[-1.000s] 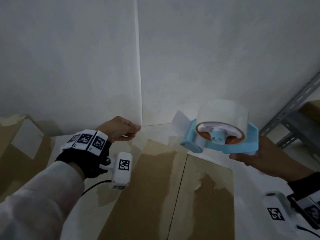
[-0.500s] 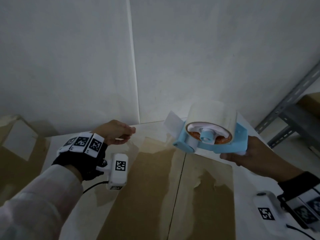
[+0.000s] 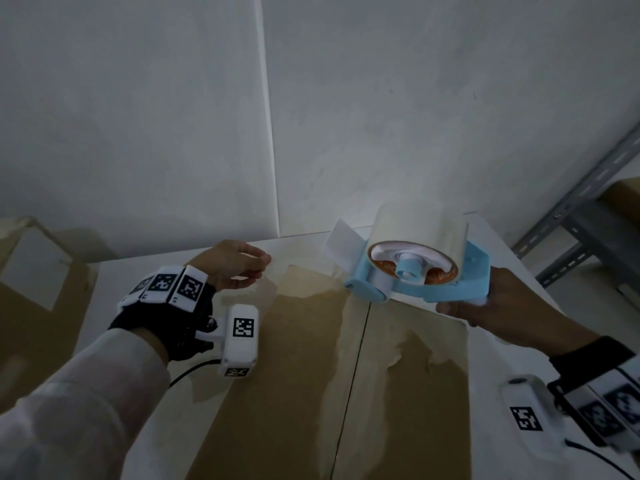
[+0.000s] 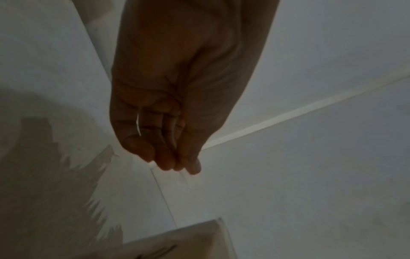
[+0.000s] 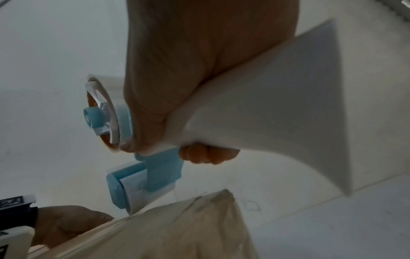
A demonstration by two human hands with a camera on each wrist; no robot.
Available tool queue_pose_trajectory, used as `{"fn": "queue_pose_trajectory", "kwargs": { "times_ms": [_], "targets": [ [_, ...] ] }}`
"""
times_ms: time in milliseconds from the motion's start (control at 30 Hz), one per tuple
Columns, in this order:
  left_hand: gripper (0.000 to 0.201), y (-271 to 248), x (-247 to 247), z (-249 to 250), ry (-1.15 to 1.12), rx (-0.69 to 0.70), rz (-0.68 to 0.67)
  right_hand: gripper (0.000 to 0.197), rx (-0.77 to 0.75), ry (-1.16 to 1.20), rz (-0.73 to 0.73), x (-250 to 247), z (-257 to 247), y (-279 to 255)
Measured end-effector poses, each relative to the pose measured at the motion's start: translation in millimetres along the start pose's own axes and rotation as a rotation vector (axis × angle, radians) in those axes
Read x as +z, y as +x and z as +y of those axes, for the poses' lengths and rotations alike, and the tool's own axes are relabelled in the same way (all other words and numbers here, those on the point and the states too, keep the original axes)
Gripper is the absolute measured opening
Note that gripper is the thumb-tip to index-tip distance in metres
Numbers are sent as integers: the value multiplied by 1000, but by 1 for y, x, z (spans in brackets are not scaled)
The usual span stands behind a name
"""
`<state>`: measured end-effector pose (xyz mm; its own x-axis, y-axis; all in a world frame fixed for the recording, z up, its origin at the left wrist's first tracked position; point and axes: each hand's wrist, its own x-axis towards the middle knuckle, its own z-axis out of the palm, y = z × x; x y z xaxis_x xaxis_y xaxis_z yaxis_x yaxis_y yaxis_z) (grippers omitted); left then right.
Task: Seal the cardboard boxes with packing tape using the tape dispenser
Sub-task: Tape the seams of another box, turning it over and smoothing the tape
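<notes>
The blue tape dispenser [image 3: 419,271] is gripped by its handle in the right hand [image 3: 485,306], fingers wrapped fully round it, and is carried on its side above the far end of the cardboard box [image 3: 311,393], at about one o'clock from the centre seam [image 3: 353,368]. The roll of clear packing tape [image 3: 420,230] is turned upward and a loose tab of tape [image 3: 341,245] is left sticking out toward ten o'clock, presumably so that it can be caught or pressed down at the box's far edge. The left hand [image 3: 230,265] is held at eleven o'clock of the box top, fingers loosely curled together around nothing, apart from the dispenser, which lies at its three o'clock; it is probably kept there to receive the tab or steady the flaps. The two flaps are seen meeting at the seam, and no fresh strip can be made out along it, so sealing is judged not yet begun. Another cardboard box [image 3: 31,289] stands at nine o'clock.
</notes>
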<state>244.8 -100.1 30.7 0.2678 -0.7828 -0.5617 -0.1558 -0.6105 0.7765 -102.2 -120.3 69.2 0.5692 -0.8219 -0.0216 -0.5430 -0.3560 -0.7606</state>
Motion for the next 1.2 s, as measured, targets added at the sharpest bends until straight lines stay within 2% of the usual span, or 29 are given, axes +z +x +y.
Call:
{"fn": "queue_pose_trajectory", "kwargs": {
  "times_ms": [133, 233, 433, 533, 667, 867, 1033, 1100, 1200],
  "targets": [
    [13, 1, 4, -3, 86, -42, -40, 29, -7, 3, -3, 2, 1, 2],
    [15, 2, 8, -1, 175, -79, -113, 19, -4, 2, -7, 2, 0, 2],
    [5, 6, 2, -3, 87, -117, -248, 33, -17, 31, -3, 2, -2, 4],
    [9, 4, -4, -3, 99, -115, -256, 33, -26, 53, -9, 3, -4, 4],
    [19, 7, -7, 1, 192, -45, -182, 37, -25, 66, -12, 4, -2, 5],
    [32, 13, 15, -1, 274, -34, -274, 28, -6, 56, -12, 4, 1, 4],
    [35, 16, 15, 0, 286, -47, -326, 22, -6, 55, -26, 4, 5, 6],
    [37, 16, 16, 2, 301, -50, -335, 26, -3, 67, -29, 5, 7, 7],
    [34, 14, 18, 2, 366, -77, -329, 43, -2, 70, -39, 5, 9, 8]
  ]
}}
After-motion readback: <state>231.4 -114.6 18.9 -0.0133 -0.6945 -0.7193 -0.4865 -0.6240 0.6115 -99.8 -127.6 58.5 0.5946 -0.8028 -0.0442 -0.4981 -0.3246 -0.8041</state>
